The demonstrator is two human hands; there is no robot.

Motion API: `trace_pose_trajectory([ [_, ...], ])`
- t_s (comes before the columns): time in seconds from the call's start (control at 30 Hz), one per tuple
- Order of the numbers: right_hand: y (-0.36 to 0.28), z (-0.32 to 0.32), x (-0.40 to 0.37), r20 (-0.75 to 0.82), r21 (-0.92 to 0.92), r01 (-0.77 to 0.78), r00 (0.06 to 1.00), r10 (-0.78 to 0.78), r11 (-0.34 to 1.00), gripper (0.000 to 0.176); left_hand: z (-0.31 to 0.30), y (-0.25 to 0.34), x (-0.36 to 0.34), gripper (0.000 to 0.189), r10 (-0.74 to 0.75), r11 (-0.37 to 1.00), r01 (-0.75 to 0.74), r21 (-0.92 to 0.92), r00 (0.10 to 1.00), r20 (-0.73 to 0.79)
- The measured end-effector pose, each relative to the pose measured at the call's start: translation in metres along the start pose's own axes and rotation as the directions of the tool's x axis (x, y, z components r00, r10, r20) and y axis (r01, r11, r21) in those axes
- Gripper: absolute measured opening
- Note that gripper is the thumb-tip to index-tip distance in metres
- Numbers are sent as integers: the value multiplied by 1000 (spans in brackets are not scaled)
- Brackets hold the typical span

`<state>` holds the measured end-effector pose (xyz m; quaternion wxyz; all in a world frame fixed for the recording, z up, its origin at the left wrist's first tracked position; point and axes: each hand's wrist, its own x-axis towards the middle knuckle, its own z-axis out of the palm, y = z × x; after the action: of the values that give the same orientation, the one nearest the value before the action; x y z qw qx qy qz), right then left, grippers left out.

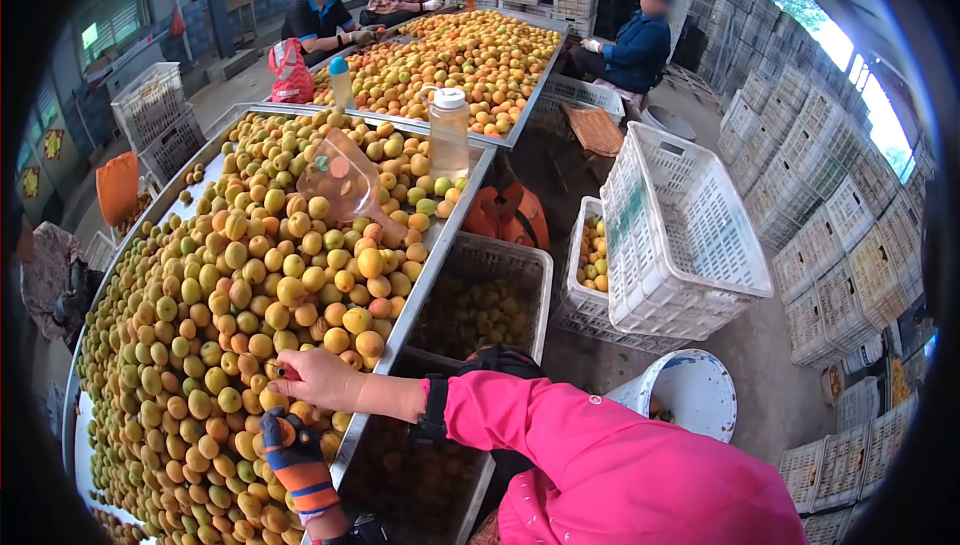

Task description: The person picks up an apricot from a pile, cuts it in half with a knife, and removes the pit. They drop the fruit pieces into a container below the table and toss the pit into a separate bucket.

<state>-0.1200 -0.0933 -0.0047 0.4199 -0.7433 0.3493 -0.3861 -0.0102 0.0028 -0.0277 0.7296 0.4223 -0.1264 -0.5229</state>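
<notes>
Yellow-green and orange fruits (240, 290) cover the metal-edged table (425, 290) in a thick layer. My right hand (320, 381), bare with a pink sleeve, is over the fruits near the table's right edge, its fingers pinched together; a small dark spot shows at the fingertips, but what they hold is unclear. Just below it, my left hand (298, 460), in a blue and orange glove, is closed with curled fingers among the fruits; whatever it holds is hidden. A clear plastic scoop (342, 180) and a bottle with a white cap (448, 135) rest farther up the table.
White crates (680, 235) are stacked on the right, and a dark-lined crate (480, 295) holds fruit beside the table. A white bucket (700, 390) stands by my right arm. Several people sit around a second fruit table (535, 95) beyond. Crate stacks (810, 175) line the far right.
</notes>
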Motion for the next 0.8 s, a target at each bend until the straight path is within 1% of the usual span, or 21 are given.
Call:
trace_pose_trajectory([
  [0.03, -2, -2, -1, 16, 12, -10, 1000, 10, 1000, 33, -3, -3, 2, 23, 2, 1000, -2, 6, 997, 80],
  [0.07, -4, -2, -2, -36, 56, 6, 999, -4, 998, 34, -10, -4, 5, 22, 15, 1000, -18, 14, 988, 151],
  [0.1, 0, -1, 0, -24, 98, -9, 1000, 12, 995, 34, -32, -18, 19, 15, 204, 920, -269, 287, 950, 237],
  [0.13, -3, -3, 0, -23, 93, -32, 999, 34, 995, 32, -16, -7, 10, 18, -16, 1000, 16, 11, 998, 53],
  [0.17, -1, -1, 0, -47, 95, -43, 998, 47, 995, 31, -23, -19, 15, 16, 206, 921, -229, 314, 973, 104],
  [0.2, 6, 3, 2, -89, 40, -19, 996, 23, 999, 32, -18, -18, 10, 15, 321, 799, -341, 495, 938, 128],
  [0.23, 11, 6, 3, -125, 33, 29, 992, -24, 999, 28, -19, -11, 10, 17, 62, 990, -74, 116, 993, 104],
  [0.27, 8, 4, 3, -55, 73, -60, 996, 64, 996, 24, -19, -13, 9, 21, 135, 975, -156, 155, 981, 141],
  [0.33, 7, 1, 3, -55, 91, -17, 998, 22, 996, 26, -11, -5, 5, 24, -20, 1000, 22, -17, 988, 151],
  [0.4, -4, -3, 3, -35, 160, -52, 998, 58, 986, 22, -10, -4, 6, 30, -9, 1000, 7, 11, 982, 190],
  [0.43, 0, -2, 4, -19, 164, -48, 998, 52, 985, 22, -7, -3, 4, 32, -20, 999, 25, -29, 982, 187],
  [0.47, 4, -3, 7, -81, 197, -20, 996, 37, 980, 20, -6, -3, 4, 32, -14, 999, 21, -33, 983, 186],
  [0.5, 6, -4, 8, -146, 230, 7, 989, 27, 973, 19, -6, -4, 4, 33, -43, 998, 54, -45, 978, 205],
  [0.53, 6, -5, 8, -145, 232, 9, 989, 25, 973, 19, -7, -4, 3, 34, -71, 995, 85, -53, 972, 223],
  [0.6, -7, -11, 8, -239, 289, 27, 970, 45, 957, 18, -3, -2, -1, 35, -49, 998, 56, -23, 973, 226],
  [0.63, -1, -13, 8, -215, 329, -24, 972, 100, 944, 17, -3, -4, -1, 36, -65, 997, 71, -18, 971, 229],
  [0.67, 6, -15, 8, -206, 335, -21, 974, 95, 942, 17, -4, -6, 0, 37, -77, 997, 82, -13, 970, 230],
  [0.7, 12, -16, 8, -232, 303, -15, 969, 89, 953, 16, -6, -9, 1, 38, -124, 992, 120, 30, 976, 180],
  [0.73, 16, -15, 9, -245, 277, -3, 967, 74, 961, 16, -7, -12, 3, 41, -99, 992, 83, 95, 981, 169],
  [0.8, 17, -17, 9, -282, 246, -2, 957, 73, 969, 15, -9, -16, -1, 41, -88, 982, 48, 184, 973, 215],
])
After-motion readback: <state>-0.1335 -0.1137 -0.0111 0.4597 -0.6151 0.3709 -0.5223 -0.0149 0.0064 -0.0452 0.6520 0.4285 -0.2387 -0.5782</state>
